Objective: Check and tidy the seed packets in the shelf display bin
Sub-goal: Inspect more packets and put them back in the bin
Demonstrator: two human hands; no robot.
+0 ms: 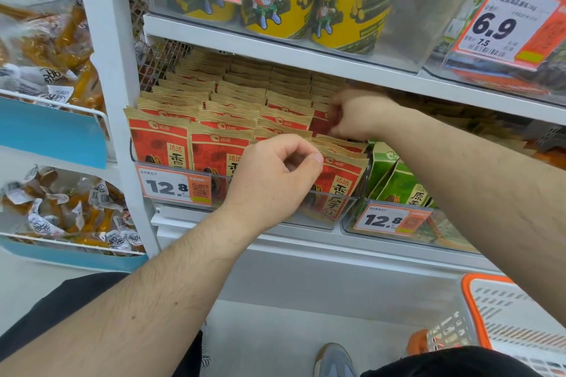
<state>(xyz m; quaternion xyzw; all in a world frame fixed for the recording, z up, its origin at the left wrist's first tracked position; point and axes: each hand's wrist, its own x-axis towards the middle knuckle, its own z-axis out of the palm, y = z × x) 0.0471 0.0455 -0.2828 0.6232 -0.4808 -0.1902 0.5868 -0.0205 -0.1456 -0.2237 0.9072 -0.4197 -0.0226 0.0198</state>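
A price tag [174, 186] reading 12.8 hangs on the clear bin [330, 208], where red seed packets [159, 144] stand in rows. The left hand [272, 177] pinches the top edge of a front packet [340, 180]. The right hand [355, 115], fingers curled, grips a packet further back. Green packets [395, 180] sit beside, over another 12.8 tag [389, 220]. Above right, a tag [508, 24] reads 6.9.
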